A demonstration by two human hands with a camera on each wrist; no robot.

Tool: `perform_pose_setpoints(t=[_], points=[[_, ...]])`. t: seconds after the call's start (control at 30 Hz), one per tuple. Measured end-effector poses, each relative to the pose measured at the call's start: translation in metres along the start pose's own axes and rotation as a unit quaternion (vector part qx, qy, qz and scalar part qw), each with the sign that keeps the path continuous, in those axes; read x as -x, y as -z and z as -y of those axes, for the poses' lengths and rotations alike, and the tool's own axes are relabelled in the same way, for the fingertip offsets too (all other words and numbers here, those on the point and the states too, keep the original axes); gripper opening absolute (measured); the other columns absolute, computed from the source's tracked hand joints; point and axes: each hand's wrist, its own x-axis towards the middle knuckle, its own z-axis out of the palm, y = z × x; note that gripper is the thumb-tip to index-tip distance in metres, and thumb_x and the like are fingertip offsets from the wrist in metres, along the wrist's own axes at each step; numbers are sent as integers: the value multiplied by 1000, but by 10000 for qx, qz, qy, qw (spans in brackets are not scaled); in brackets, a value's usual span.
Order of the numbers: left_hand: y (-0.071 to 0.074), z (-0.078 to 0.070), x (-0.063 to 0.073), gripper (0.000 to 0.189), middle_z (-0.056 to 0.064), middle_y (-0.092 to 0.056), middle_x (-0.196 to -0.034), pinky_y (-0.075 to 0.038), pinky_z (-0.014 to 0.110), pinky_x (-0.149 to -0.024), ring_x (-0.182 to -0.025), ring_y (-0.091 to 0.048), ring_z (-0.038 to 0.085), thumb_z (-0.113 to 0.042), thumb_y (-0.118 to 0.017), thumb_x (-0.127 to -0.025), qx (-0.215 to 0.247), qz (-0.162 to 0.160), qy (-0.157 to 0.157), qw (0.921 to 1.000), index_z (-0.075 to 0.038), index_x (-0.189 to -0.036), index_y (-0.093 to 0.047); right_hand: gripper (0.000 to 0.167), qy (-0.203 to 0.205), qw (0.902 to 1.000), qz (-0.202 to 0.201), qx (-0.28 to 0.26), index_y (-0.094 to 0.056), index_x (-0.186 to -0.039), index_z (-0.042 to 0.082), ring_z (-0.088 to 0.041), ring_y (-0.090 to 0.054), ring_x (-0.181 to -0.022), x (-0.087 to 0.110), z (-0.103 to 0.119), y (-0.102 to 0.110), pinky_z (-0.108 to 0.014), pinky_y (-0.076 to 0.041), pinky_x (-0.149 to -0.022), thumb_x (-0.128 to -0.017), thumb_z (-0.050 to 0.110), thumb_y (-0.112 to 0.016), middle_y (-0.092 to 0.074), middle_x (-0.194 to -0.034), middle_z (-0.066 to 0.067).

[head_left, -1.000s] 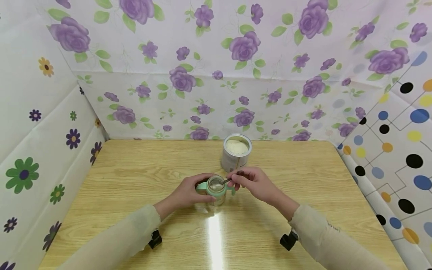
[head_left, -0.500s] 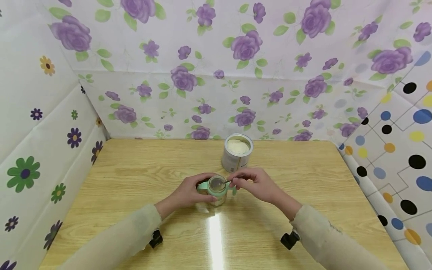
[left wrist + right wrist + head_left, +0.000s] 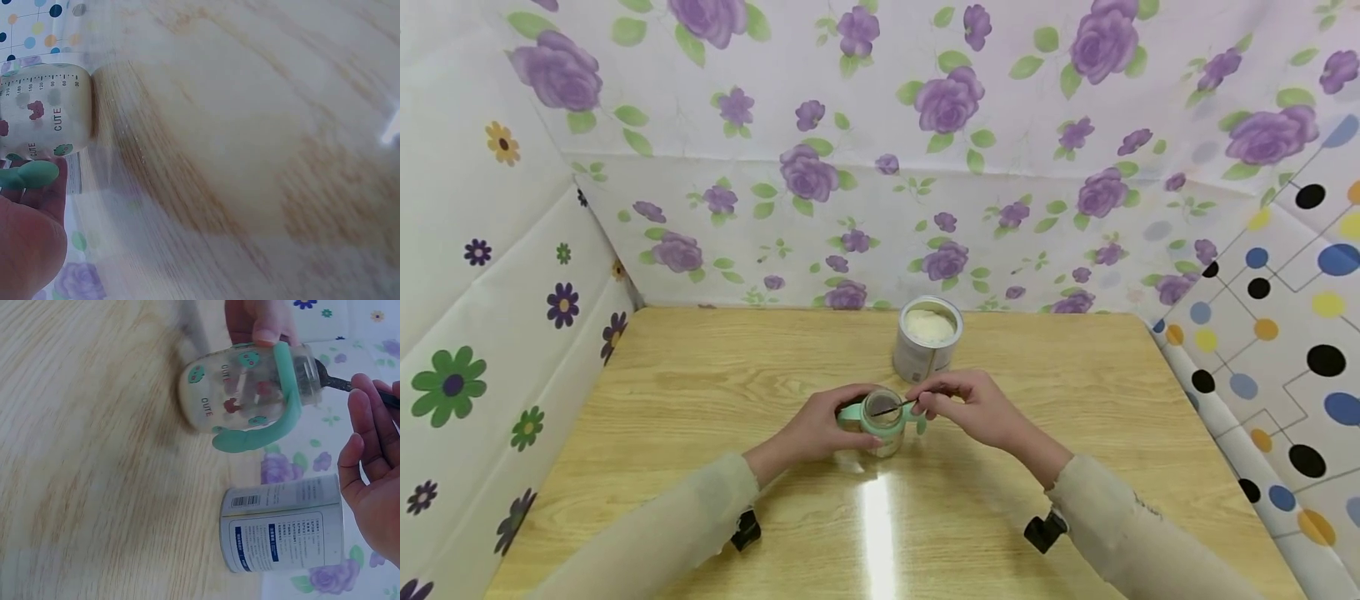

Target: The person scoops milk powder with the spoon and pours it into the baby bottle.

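A clear baby bottle with a mint-green collar and two handles stands uncapped on the table. My left hand grips it from the left, thumb along the front. Printed shapes, the word CUTE and a measuring scale show on its wall in the left wrist view, with pale contents low inside. Between thumb and fingers, my right hand pinches a dark spoon. The spoon slants across the bottle's mouth, its bowl at the opening in the right wrist view. Just behind the hands is an open can of cream-coloured powder.
The wooden table has a bright light reflection in front of the bottle. A purple-flowered cloth hangs behind it, with patterned cloths at both sides.
The spoon has shifted from dipping into the bottle's mouth to lying flatter across it, the right hand moving only slightly. The left hand, bottle and can stay in place.
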Motion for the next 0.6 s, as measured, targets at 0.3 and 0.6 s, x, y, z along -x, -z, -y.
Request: perform_pose_setpoints(t=[0.3,0.6], points=[[0,0,-1,70,-10,-71,-135,-55,38,-105,-122,-67,13,-31,-95,-85,-43,-5,-67,10000,-26,-148,-64,27,-224,9956,-178,-889,-75,-122,-7,-35,-72,-92,0,-2,5,-39,-64,-81,-112,12,-59,-78,-102,-17],[0,0,0,70,-9,-71,-138,-55,40,-106,-124,-67,18,-32,-93,-87,68,-23,-128,9999,-28,-150,-63,36,-248,9927,-440,-1093,-70,-122,-15,-21,-73,-90,-4,2,8,-35,-64,-81,-113,16,-56,-79,-98,-6]])
